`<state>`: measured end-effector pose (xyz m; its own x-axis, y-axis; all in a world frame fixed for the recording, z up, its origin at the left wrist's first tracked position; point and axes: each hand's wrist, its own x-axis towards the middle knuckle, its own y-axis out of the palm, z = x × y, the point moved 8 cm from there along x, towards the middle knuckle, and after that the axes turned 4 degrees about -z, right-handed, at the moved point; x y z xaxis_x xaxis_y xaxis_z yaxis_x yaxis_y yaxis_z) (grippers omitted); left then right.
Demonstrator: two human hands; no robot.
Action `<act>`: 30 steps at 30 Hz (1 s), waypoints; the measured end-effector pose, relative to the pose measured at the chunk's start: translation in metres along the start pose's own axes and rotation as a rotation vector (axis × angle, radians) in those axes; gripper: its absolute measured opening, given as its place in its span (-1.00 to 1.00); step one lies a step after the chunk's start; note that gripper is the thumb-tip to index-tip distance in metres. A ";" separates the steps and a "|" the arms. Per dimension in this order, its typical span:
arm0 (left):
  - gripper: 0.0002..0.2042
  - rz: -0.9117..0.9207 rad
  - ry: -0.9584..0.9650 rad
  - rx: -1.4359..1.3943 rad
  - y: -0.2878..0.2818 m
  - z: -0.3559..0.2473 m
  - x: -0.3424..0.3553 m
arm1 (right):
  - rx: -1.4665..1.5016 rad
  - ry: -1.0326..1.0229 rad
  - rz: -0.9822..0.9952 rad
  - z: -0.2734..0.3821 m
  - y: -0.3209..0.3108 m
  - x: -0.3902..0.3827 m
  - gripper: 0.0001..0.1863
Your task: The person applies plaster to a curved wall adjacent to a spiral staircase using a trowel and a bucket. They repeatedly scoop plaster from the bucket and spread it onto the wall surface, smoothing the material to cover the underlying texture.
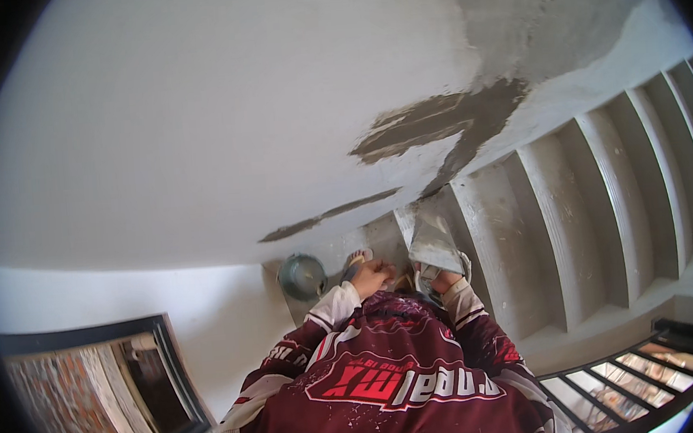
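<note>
My right hand (447, 281) is closed around the lower end of a pale grey, smeared flat piece (434, 240). It looks like a plastering tool or a stiff sheet; its exact kind does not show. Close to my body, my left hand (373, 279) has its fingers curled together, and whatever is in them is too small to make out. Left of that hand a round greenish bucket (302, 275) stands in the corner, with a handle or stick inside. Ahead, dark wet-looking patches of plaster (445, 123) mark the white wall (193, 131).
Concrete stairs (571, 223) rise to the right along the wall. A black metal railing (620, 386) runs at lower right. At lower left is a dark-framed window (171, 369) with brickwork beyond. My sandalled foot (359, 256) is beside the bucket.
</note>
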<state>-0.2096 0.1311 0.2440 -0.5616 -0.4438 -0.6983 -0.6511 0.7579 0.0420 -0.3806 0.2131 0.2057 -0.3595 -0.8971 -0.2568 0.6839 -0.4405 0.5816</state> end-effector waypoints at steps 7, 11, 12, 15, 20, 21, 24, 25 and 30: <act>-0.68 0.164 -0.054 -0.749 -0.005 0.058 -0.012 | 0.177 0.538 0.219 -0.050 0.081 -0.014 -0.51; -0.62 0.168 0.295 -0.413 0.001 0.011 -0.051 | 0.020 0.537 0.167 -0.034 0.096 -0.008 -0.62; -0.61 0.239 0.248 -0.654 -0.004 0.022 -0.050 | 0.180 0.650 0.121 -0.039 0.112 -0.012 -0.64; -0.55 0.282 0.331 -0.748 -0.018 0.036 -0.041 | 0.131 0.627 0.136 -0.060 0.117 -0.003 -0.65; -0.50 -0.192 0.552 0.306 -0.060 0.049 -0.052 | 0.050 0.625 0.132 -0.065 0.137 -0.001 -0.65; -0.50 -0.247 0.529 0.394 -0.068 0.053 -0.057 | 0.032 0.651 0.130 -0.062 0.139 -0.003 -0.65; -0.54 -0.256 0.270 -0.069 -0.098 0.086 -0.065 | -0.530 0.682 -0.060 -0.091 0.091 -0.016 -0.67; -0.57 -0.126 0.064 -0.692 -0.099 0.097 -0.058 | -0.558 0.727 0.024 -0.117 0.050 -0.018 -0.49; -0.65 0.251 -0.241 -1.404 -0.122 0.117 -0.066 | -1.679 0.460 0.109 -0.140 -0.055 -0.041 -0.58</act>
<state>-0.0333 0.1239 0.2008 -0.7286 -0.1749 -0.6622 -0.5840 -0.3466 0.7341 -0.3142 0.2694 0.0759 -0.2799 -0.7268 -0.6272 0.6567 0.3316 -0.6774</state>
